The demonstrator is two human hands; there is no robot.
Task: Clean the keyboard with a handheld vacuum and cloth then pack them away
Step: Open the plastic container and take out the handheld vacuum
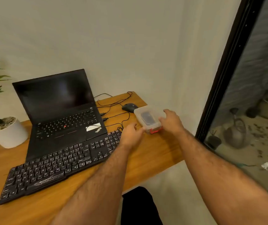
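Box: translucent plastic box (147, 118) w/ lid on, red clip at near end, dark item visible inside (type unclear). Sits on counter (154, 151), right side, near far edge.
Right hand: right hand (171, 121) on box's right side; fingers curled over lid edge, gripping it.
Left hand: left hand (131, 135) at box's near-left corner, by the red clip; fingertips touch the box, curled at it. Exact pinch can't be confirmed, blurred.
Keyboard: black keyboard (60, 163) lies diagonally on counter, left of box; its right end passes under left wrist. White scuff marks on front rim.
Laptop: black laptop (60, 111) open behind keyboard, screen dark, front edge touching keyboard's rear.
Mouse: dark mouse (129, 107) just behind box, apart from it; black cables (113, 103) run from laptop's right side across counter.
Plant: potted plant (4, 130) in white pot, far left of counter, well apart from box.
Surroundings: pale wall behind; black-framed glass door (252, 95) at right.
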